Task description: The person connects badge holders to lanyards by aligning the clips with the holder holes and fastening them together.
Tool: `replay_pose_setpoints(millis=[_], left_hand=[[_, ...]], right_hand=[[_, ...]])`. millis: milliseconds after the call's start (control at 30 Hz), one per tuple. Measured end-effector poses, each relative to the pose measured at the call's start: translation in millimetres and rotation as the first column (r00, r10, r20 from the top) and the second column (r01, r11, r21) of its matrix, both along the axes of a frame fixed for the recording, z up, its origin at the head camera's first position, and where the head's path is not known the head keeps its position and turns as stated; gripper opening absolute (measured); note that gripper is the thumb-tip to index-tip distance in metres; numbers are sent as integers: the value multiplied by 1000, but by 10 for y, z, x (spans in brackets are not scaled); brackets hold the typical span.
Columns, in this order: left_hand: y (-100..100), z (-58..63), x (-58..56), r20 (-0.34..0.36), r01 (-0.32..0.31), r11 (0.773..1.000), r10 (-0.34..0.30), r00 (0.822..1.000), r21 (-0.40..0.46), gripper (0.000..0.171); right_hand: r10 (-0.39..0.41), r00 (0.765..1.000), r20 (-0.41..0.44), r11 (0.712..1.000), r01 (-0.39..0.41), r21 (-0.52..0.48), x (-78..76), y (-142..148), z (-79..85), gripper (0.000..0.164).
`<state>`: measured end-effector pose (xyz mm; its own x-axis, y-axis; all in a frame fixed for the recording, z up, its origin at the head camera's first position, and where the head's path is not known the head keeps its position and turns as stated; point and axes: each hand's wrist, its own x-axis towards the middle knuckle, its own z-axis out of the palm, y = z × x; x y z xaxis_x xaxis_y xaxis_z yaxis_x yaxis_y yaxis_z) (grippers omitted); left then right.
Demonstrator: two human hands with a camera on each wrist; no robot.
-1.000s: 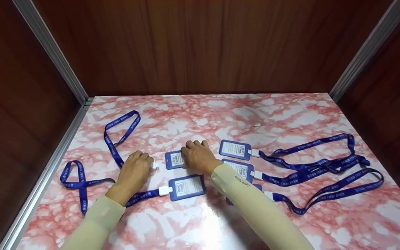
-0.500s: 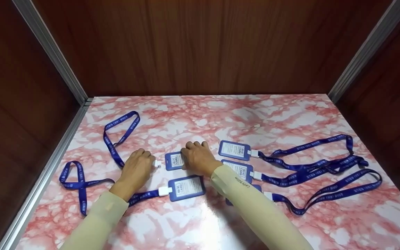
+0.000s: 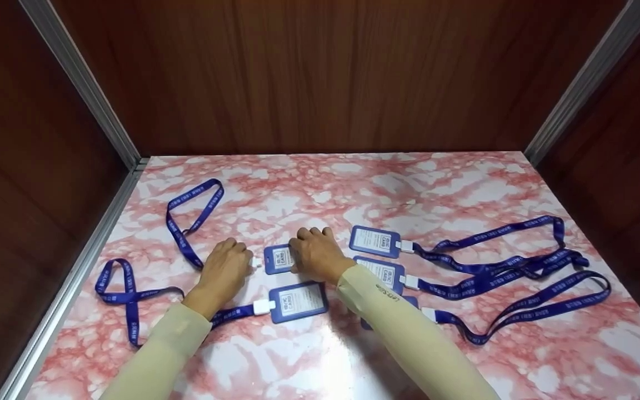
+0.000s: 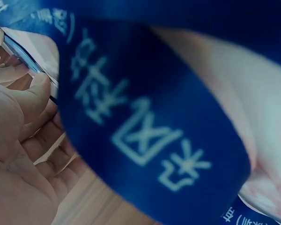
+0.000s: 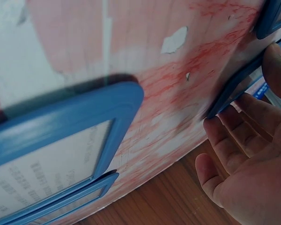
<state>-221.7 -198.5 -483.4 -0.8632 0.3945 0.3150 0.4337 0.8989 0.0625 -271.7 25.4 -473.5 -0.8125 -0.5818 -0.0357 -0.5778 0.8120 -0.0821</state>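
Observation:
My left hand (image 3: 224, 273) pinches a white plastic clip (image 3: 256, 262) at the end of a blue lanyard (image 3: 183, 243). The strap's printed loop fills much of the left wrist view. Facing it, my right hand (image 3: 320, 255) grips a blue-framed badge holder (image 3: 279, 259) by its far end, thumb on one face and fingers at the edge. Its slotted end points at the clip, a small gap apart in the head view. The fingers hide the holder's right part. Just nearer lies another badge holder (image 3: 299, 301), joined by a white clip to a second lanyard (image 3: 114, 297).
At right, several badge holders (image 3: 375, 241) lie in a column, their blue lanyards (image 3: 498, 230) stretching right and overlapping. My right forearm partly covers the lower ones. Brown wood-grain panels (image 3: 320, 78) with metal corner rails (image 3: 84, 83) enclose the red-and-white marbled table (image 3: 320, 172) at back and sides.
My left hand has shifted slightly right with the clip, narrowing the gap to the badge holder. My right hand stays almost in place, still gripping the holder.

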Motion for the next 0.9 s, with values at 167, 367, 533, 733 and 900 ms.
replay_pose_setpoints(millis=[167,367,533,733,900], left_hand=[[22,3,-7,24,-10,1000,10,1000,-7,16],[38,0,-19,34,-13,1000,14,999,-21,16],[40,5,-24,28,3,1000,-2,1000,-20,17],[48,18,-36,34,8,1000,-7,999,-19,17],[54,14,-44,34,7,1000,-6,999,-31,18]], right_hand=[[3,1000,3,1000,-3,-11,-1,-1,-8,56],[0,1000,9,1000,0,-12,-12,-2,-16,56],[-2,1000,-6,1000,2,-8,-4,-4,-14,55],[-5,1000,-6,1000,5,-8,5,-1,2,54],[-1,1000,-5,1000,1,-8,17,-2,10,54]])
